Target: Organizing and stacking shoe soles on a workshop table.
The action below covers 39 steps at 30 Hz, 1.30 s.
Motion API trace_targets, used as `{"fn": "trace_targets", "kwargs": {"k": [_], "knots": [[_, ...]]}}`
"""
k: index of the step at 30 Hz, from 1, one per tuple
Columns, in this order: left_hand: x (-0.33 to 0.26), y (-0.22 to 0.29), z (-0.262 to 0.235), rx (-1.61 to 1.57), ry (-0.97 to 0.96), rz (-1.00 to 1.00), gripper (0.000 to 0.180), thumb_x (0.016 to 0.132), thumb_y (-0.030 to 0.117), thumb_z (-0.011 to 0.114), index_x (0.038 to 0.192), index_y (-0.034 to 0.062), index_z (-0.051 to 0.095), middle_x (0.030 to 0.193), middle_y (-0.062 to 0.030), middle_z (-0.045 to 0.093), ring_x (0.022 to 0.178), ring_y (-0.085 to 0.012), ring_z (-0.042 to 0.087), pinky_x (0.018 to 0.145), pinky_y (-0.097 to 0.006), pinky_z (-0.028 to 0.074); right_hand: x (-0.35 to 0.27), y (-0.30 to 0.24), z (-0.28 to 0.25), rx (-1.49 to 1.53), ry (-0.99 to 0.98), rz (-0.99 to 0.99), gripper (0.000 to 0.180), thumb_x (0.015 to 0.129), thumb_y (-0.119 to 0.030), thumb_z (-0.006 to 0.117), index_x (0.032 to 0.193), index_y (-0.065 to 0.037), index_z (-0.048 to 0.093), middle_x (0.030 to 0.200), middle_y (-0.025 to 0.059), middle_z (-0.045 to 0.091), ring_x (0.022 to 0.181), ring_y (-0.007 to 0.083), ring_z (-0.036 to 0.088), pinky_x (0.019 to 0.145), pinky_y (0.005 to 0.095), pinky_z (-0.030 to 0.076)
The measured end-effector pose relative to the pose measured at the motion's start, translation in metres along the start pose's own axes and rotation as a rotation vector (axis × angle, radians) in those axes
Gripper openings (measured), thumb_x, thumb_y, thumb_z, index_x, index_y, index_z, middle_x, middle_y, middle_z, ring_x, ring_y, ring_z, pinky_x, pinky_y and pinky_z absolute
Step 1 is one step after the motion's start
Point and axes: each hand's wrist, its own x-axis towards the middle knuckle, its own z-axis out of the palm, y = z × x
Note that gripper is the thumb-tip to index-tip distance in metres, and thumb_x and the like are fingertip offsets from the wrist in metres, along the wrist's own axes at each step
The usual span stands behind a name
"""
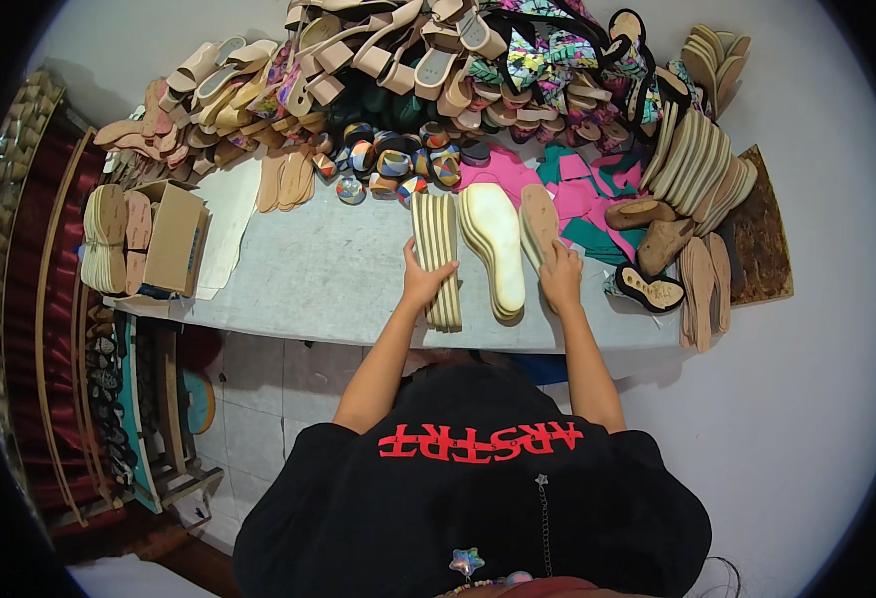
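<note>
My left hand [426,279] is closed around a stack of soles [436,229] standing on edge, its cream and brown layers showing as stripes. The thumb lies across the right side of this stack, the fingers along its left. Beside it rests a pile of cream shoe soles [494,234], flat and untouched by either hand. My right hand [560,275] grips the right edge of a tan insole [537,221] near its lower half. Whether more insoles lie under that one is hidden. Both hands are over the front part of the grey-white table [333,269].
Finished sandals [438,70] heap along the back. Patterned rolled pieces [394,162] and pink fabric pieces [493,169] lie before them. Wooden shoe lasts [665,244], a black-edged sandal [649,289] and brown soles [697,284] stand right. A cardboard box [175,237] sits at the left end.
</note>
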Motion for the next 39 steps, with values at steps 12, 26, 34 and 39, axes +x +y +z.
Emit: {"fn": "trace_targets", "kwargs": {"k": [12,26,34,39], "knots": [[-0.001,0.003,0.000,0.017,0.015,-0.038,0.089,0.063,0.017,0.075,0.129,0.0050,0.016,0.103,-0.0187,0.054,0.085,-0.0233,0.058,0.071,-0.033,0.049,-0.002,-0.046,-0.034,1.364,-0.110,0.129,0.027,0.088,-0.011,0.042,0.112,0.001,0.044,0.099,0.0150,0.060,0.077,0.0183,0.062,0.058,0.0278,0.051],[-0.012,0.003,-0.013,-0.071,0.033,-0.085,0.056,0.068,0.016,0.067,0.113,-0.0039,0.040,0.101,-0.0148,0.056,0.084,-0.0220,0.058,0.070,-0.033,0.048,-0.046,-0.121,0.001,1.256,-0.212,0.144,0.041,0.085,0.000,0.043,0.124,-0.003,0.030,0.104,0.0144,0.055,0.089,0.0144,0.054,0.076,0.0253,0.044],[-0.001,-0.010,-0.039,0.311,0.283,0.129,0.071,0.061,0.024,0.066,0.119,-0.0072,0.039,0.113,-0.0246,0.046,0.105,-0.0330,0.047,0.090,-0.039,0.037,-0.064,-0.111,0.037,1.114,-0.230,0.092,0.045,0.085,0.000,0.044,0.126,-0.004,0.026,0.100,0.0125,0.056,0.085,0.0133,0.053,0.073,0.0243,0.042],[-0.008,0.011,-0.055,0.406,0.284,0.165,0.075,0.059,0.023,0.067,0.122,-0.0058,0.038,0.110,-0.0220,0.045,0.104,-0.0340,0.045,0.090,-0.038,0.037,-0.070,-0.121,0.030,1.051,-0.227,0.095,0.060,0.080,-0.007,0.057,0.127,-0.002,0.020,0.103,0.0148,0.054,0.091,0.0169,0.053,0.079,0.0280,0.042]]}}
